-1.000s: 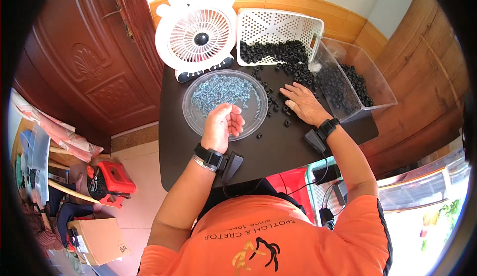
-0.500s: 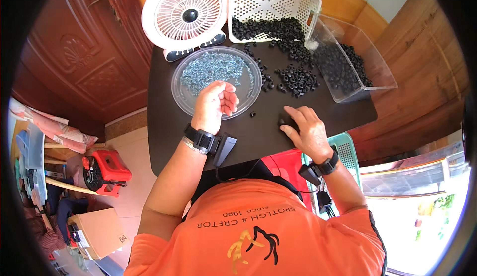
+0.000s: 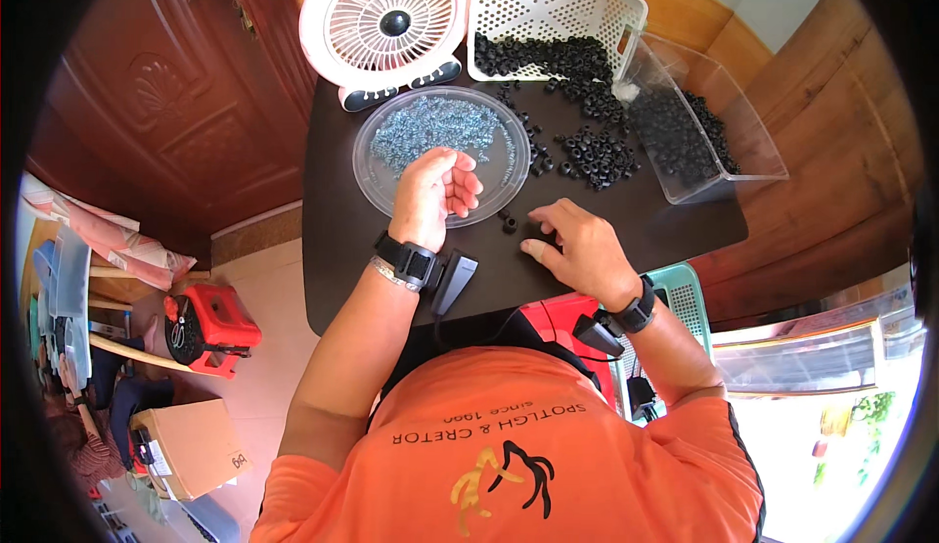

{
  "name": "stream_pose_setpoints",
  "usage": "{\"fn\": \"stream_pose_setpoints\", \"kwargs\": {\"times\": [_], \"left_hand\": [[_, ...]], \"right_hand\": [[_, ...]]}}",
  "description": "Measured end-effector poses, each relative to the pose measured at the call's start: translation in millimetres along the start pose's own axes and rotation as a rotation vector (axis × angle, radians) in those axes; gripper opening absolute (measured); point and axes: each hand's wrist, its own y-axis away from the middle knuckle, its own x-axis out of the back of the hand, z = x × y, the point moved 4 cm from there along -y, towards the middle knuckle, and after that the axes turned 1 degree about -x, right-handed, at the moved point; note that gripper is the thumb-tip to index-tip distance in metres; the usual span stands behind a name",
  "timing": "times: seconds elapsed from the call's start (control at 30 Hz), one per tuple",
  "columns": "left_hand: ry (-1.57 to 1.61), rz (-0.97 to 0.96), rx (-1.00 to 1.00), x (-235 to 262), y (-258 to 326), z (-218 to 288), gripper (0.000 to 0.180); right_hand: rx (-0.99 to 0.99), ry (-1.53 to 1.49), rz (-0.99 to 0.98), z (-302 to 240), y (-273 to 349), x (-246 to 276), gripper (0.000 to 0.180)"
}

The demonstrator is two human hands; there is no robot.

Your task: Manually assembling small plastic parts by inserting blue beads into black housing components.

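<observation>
My left hand (image 3: 436, 194) hovers over the near edge of a clear round tray (image 3: 364, 179), which holds a heap of small bluish see-through pieces (image 3: 435, 127). Its fingers are curled in; whatever they hold, if anything, is hidden. My right hand (image 3: 585, 254) rests low over the dark table to the right, thumb and forefinger apart with a gap between them. Left of those fingertips, a small black ring-shaped piece (image 3: 510, 225) lies on the table, with another close behind it at the tray's edge. Farther back is a loose pile of black ring-shaped pieces (image 3: 599, 157).
A white perforated basket (image 3: 558, 5) lies tipped, spilling black pieces. Beside it stands a clear plastic box (image 3: 724, 186) with more of them. A pink-and-white fan (image 3: 394, 24) stands behind the tray. A green basket (image 3: 690, 298) is below the table's right edge.
My right hand has moved left and its thumb and forefinger are apart. A second black piece now lies beside the single one near the tray. The left hand stays curled.
</observation>
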Motion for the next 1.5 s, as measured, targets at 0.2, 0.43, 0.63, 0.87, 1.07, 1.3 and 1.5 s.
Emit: {"fn": "stream_pose_setpoints", "kwargs": {"times": [0.2, 0.43, 0.63, 0.87, 1.07, 1.3, 1.5], "left_hand": [[-0.009, -0.009, 0.006, -0.1, -0.8, -1.0, 0.026], [-0.077, -0.081, -0.006, -7.3, 1.3, 2.1, 0.029], [-0.171, -0.262, 0.000, -22.4, 7.3, 4.0, 0.028], [0.058, -0.345, 0.003, -24.7, 9.7, 9.1, 0.021], [0.162, -0.371, -0.028, -25.5, 11.3, 10.3, 0.029], [0.106, -0.384, 0.006, -21.8, 8.6, 7.6, 0.030], [0.065, -0.275, -0.143, -9.3, 2.7, 19.1, 0.031]], "right_hand": [[0.020, 0.092, 0.092, -2.4, -18.5, -24.9, 0.029], [0.021, -0.017, 0.150, 0.6, -32.4, -7.2, 0.022], [0.109, -0.253, 0.181, -33.0, -55.1, 16.8, 0.019], [0.193, -0.268, 0.239, -46.4, -62.1, 20.5, 0.023], [0.265, -0.347, 0.268, -47.3, -62.8, 18.9, 0.030], [0.310, -0.292, 0.281, -42.6, -69.3, 12.4, 0.031], [0.359, -0.276, 0.265, -49.5, -90.1, 12.9, 0.029]]}}
